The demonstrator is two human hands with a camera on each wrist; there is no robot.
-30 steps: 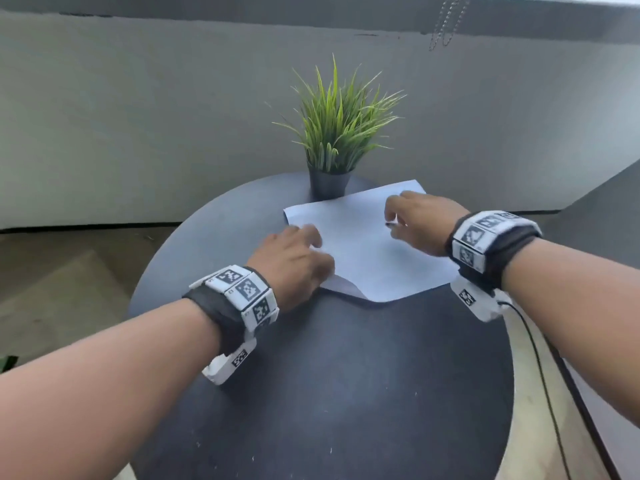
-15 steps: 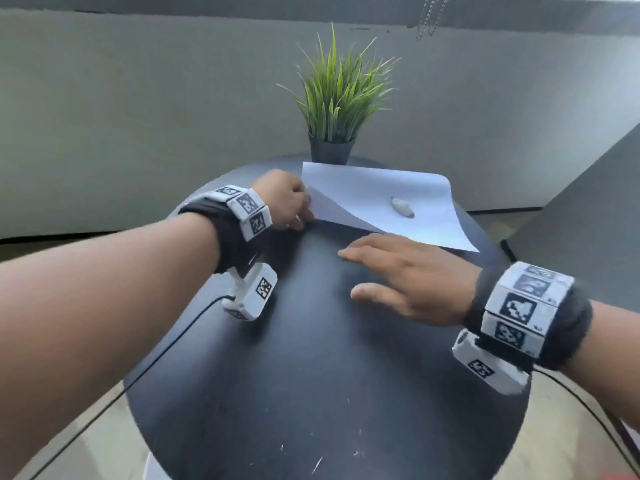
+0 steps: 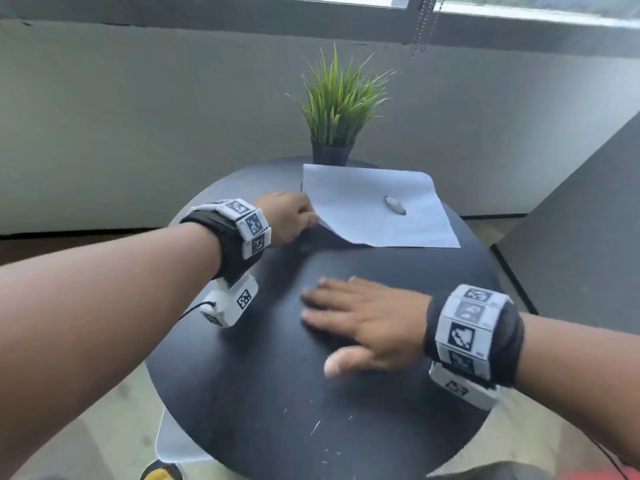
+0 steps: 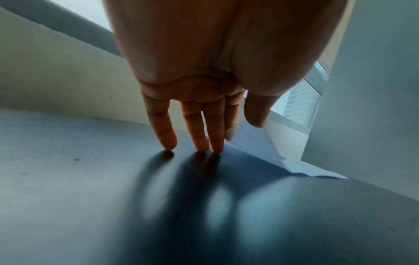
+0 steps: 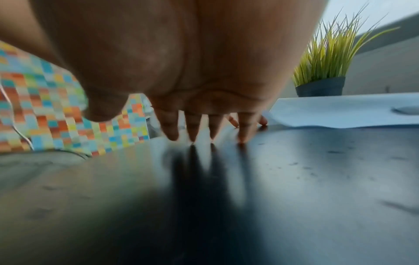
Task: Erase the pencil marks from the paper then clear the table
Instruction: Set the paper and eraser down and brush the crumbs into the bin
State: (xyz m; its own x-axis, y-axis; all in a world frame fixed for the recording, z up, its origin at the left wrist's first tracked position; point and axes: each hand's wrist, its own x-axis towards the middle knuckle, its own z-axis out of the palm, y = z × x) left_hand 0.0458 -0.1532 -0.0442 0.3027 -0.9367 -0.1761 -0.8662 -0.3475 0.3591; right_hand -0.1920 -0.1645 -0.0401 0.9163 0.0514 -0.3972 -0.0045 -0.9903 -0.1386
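A white sheet of paper (image 3: 374, 209) lies at the far side of the round black table (image 3: 277, 375). On it rests a small whitish eraser (image 3: 394, 205). My left hand (image 3: 301, 220) is at the sheet's near left corner. In the left wrist view the left hand (image 4: 242, 129) pinches that raised corner of the paper (image 4: 260, 148) between thumb and forefinger, while the other fingertips (image 4: 169, 143) touch the table. My right hand (image 3: 346, 317) lies flat and open on the bare tabletop, nearer to me than the sheet. The straight fingers of the right hand (image 5: 204, 136) are blurred.
A potted grass plant (image 3: 337, 112) stands at the table's far edge, right behind the paper. A grey panel (image 3: 571, 237) rises on the right. Small pale crumbs (image 3: 315, 427) dot the table's near part. A colourful checked cloth (image 5: 56, 107) shows beyond the table's edge.
My right hand let go of the eraser on the paper, came off the sheet and slid toward me over the tabletop, fingers flat. My left hand still holds the paper's corner.
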